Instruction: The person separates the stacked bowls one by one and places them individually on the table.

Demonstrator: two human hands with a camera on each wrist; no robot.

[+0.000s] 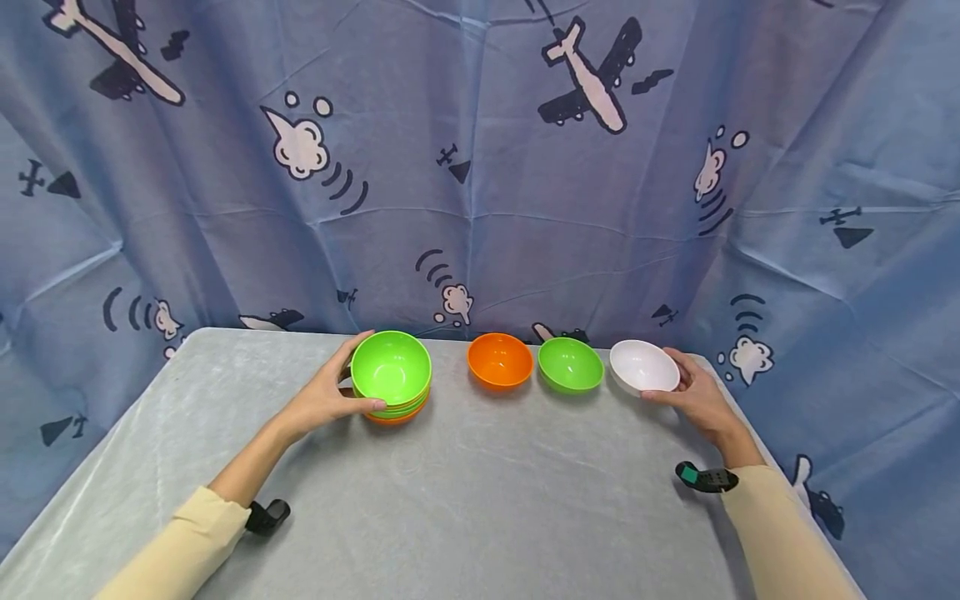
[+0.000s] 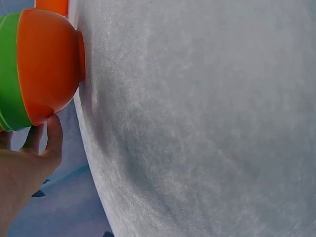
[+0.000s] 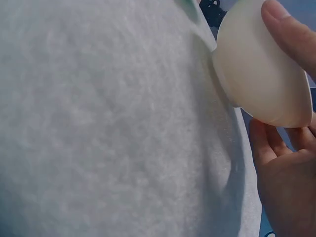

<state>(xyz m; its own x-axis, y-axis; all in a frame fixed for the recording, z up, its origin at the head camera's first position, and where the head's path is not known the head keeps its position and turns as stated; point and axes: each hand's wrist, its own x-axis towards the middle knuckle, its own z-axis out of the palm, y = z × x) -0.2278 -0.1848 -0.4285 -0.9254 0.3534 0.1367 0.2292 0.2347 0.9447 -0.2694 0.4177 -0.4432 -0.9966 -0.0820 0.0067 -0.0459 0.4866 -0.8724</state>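
1. Hands are working at opposite ends of a row of bowls that we are seeing along the far edge of the grey table (image 1: 465, 500).
2. We are seeing the left hand (image 1: 326, 398) cupping the stack of bowls (image 1: 392, 375) at the left end of the row: the thumb is lying along the near side and the fingers are curling round the far side, so the stack is sitting inside the grip. A green bowl is topping the stack and an orange one is bearing it at the bottom (image 2: 47, 64).
3. We are seeing the right hand (image 1: 697, 396) holding the white bowl (image 1: 643, 367) at the right end: the thumb is pressing the near wall and the fingers are wrapping the outer side (image 3: 289, 32).
4. Between both grips, an orange bowl (image 1: 499, 360) and a green bowl (image 1: 570, 364) are standing untouched, just beside each other.
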